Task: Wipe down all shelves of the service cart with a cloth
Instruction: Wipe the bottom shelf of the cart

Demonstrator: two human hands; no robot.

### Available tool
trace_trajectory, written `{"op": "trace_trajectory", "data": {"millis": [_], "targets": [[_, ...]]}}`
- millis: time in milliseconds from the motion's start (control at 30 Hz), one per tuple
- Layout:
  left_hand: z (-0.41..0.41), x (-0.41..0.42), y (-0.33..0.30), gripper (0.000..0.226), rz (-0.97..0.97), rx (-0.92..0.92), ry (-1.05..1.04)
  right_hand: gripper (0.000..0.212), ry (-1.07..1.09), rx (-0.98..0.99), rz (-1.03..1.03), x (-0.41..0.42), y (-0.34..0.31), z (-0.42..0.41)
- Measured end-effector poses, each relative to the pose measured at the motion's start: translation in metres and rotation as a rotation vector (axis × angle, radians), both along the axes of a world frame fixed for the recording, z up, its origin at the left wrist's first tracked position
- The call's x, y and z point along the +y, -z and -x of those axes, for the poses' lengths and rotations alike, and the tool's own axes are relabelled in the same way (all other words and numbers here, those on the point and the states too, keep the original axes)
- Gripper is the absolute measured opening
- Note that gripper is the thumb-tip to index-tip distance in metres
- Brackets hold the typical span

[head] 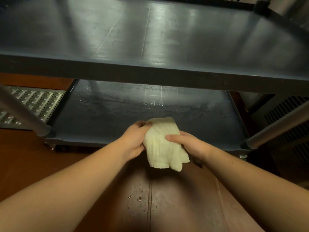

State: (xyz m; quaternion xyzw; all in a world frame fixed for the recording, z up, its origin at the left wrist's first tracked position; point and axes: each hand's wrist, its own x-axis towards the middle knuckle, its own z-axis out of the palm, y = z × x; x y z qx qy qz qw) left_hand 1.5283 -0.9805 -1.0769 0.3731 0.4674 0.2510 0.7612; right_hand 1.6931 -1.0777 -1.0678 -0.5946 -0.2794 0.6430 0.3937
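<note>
Over the near edge of the lower shelf [117, 124]: pale folded cloth [163, 144] held in the air between both hands; left hand [133, 139] grips its upper left side, fingers curled round; right hand [190, 144] clasps the right side, thumb across the front; lower shelf streaked wet; upper shelf [150, 39] glossy; droplets [138, 198] on the brown floor [41, 164].

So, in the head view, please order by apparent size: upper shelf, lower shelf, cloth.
1. upper shelf, though nearness to the camera enlarges it
2. lower shelf, partly hidden
3. cloth
</note>
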Motion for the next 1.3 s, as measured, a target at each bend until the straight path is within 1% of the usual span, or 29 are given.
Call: {"op": "trace_trajectory", "data": {"millis": [67,133,233,267,333,367,400,467,567,633,700,767,800,833,900,967,1067,1133,1233,1300], "targets": [[-0.007,0.001,0.002,0.026,-0.045,0.027,-0.039,0.053,0.007,0.060,-0.088,-0.003,0.007,0.000],[-0.014,0.002,0.003,0.028,-0.057,0.026,-0.040,0.060,0.046,0.091,-0.108,-0.006,0.011,-0.004],[-0.027,0.000,0.004,0.025,-0.030,-0.030,0.035,0.054,0.240,0.062,-0.101,-0.010,0.017,-0.018],[-0.032,-0.002,0.005,0.023,-0.035,-0.022,0.068,0.049,0.314,0.018,-0.101,-0.011,0.016,-0.026],[-0.041,-0.004,0.009,0.024,-0.063,0.060,0.107,0.033,0.460,-0.193,-0.065,-0.008,0.013,-0.050],[-0.044,-0.004,0.010,0.025,-0.065,0.092,0.104,0.026,0.498,-0.344,-0.022,-0.007,0.009,-0.065],[-0.046,-0.004,0.012,0.026,-0.057,0.101,0.088,0.024,0.496,-0.522,0.022,-0.005,0.006,-0.083],[-0.052,-0.004,0.014,0.027,-0.044,0.098,0.064,0.022,0.414,-0.858,0.054,-0.005,-0.002,-0.121],[-0.059,-0.001,0.015,0.027,-0.071,0.114,0.055,0.029,0.328,-1.230,0.116,-0.013,-0.009,-0.163],[-0.062,0.002,0.017,0.024,-0.105,0.145,0.069,0.033,0.292,-1.397,0.172,-0.015,-0.001,-0.178],[-0.062,0.004,0.019,0.026,-0.155,0.201,0.105,0.030,0.193,-1.525,0.279,-0.012,0.015,-0.183],[-0.060,0.004,0.021,0.030,-0.191,0.242,0.133,0.033,0.083,-1.556,0.449,-0.012,0.034,-0.180],[-0.057,0.004,0.023,0.033,-0.201,0.263,0.146,0.040,0.034,-1.583,0.494,-0.016,0.043,-0.177],[-0.053,0.005,0.024,0.034,-0.212,0.285,0.160,0.051,-0.016,-1.637,0.472,-0.022,0.053,-0.176],[-0.041,0.007,0.025,0.033,-0.245,0.336,0.197,0.070,-0.101,-1.730,0.328,-0.033,0.068,-0.175],[-0.027,0.010,0.023,0.033,-0.288,0.383,0.230,0.078,-0.109,-1.669,0.278,-0.034,0.074,-0.176],[-0.008,0.016,0.020,0.034,-0.307,0.417,0.214,0.074,0.031,-1.484,0.266,-0.025,0.074,-0.169],[0.004,0.018,0.017,0.035,-0.317,0.427,0.212,0.067,0.131,-1.419,0.281,-0.018,0.073,-0.157],[0.025,0.024,0.015,0.036,-0.326,0.439,0.207,0.057,0.119,-1.421,0.297,-0.003,0.070,-0.138],[0.040,0.029,0.014,0.036,-0.333,0.454,0.205,0.057,0.102,-1.441,0.308,0.008,0.069,-0.121]]}}
